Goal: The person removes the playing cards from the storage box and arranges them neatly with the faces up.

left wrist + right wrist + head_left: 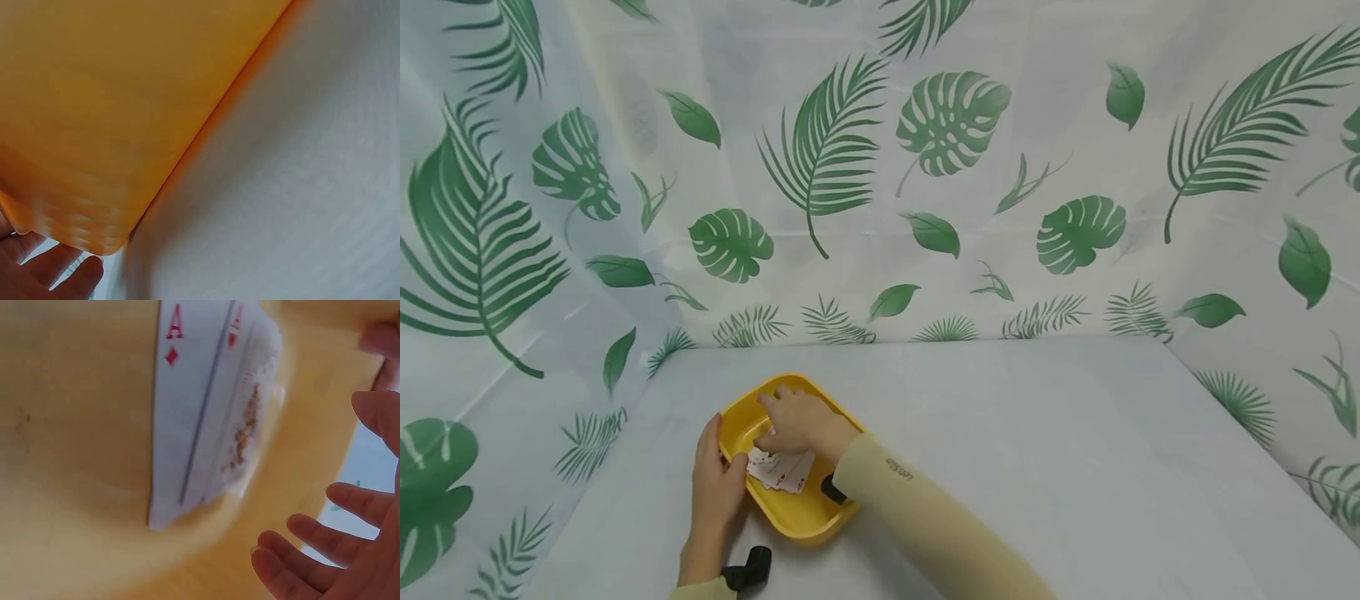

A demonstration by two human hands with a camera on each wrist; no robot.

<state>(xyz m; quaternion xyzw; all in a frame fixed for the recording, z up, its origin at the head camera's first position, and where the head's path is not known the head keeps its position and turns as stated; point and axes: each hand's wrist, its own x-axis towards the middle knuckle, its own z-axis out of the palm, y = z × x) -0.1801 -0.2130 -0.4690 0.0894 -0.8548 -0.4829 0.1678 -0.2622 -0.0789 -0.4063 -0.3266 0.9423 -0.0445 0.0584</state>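
A yellow plastic tray (803, 532) lies slanted on the table. Inside it, fanned playing cards (786, 475) lean toward the left wall. The right wrist view shows an ace of diamonds (181, 419), another red ace beside it and a card with a dark gold picture. My left hand (717, 492) grips the tray's left side, thumb at the rim, fingers along the outer wall (119, 125). Over the tray's far part, just above the cards, my right hand (802, 423) reaches in with fingers spread and nothing visible between them.
A white cloth covers the table (1037, 467). Leaf-printed curtains (955, 200) hang behind it and along both sides. Black straps sit on both wrists, the left strap (748, 569) close to the tray's near corner.
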